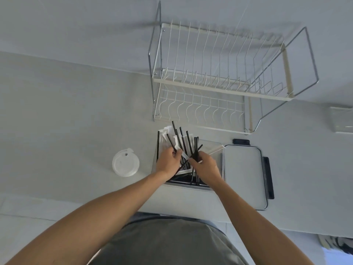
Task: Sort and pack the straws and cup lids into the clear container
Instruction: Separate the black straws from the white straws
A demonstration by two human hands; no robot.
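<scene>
The clear container (215,148) stands on the white counter in front of me. Several black straws (188,139) and white paper-wrapped straws (167,131) stick up out of it, fanned toward the back. My left hand (168,161) is closed around some of the straws on the left side. My right hand (205,165) pinches a few black straws on the right. A stack of translucent white cup lids (125,165) sits on the counter left of the container, apart from both hands.
The container's lid (244,175), clear with dark clips, lies flat just right of the container. A two-tier white wire dish rack (219,79) stands behind. A clear box (342,119) sits at the far right edge. The counter's front edge runs near my body.
</scene>
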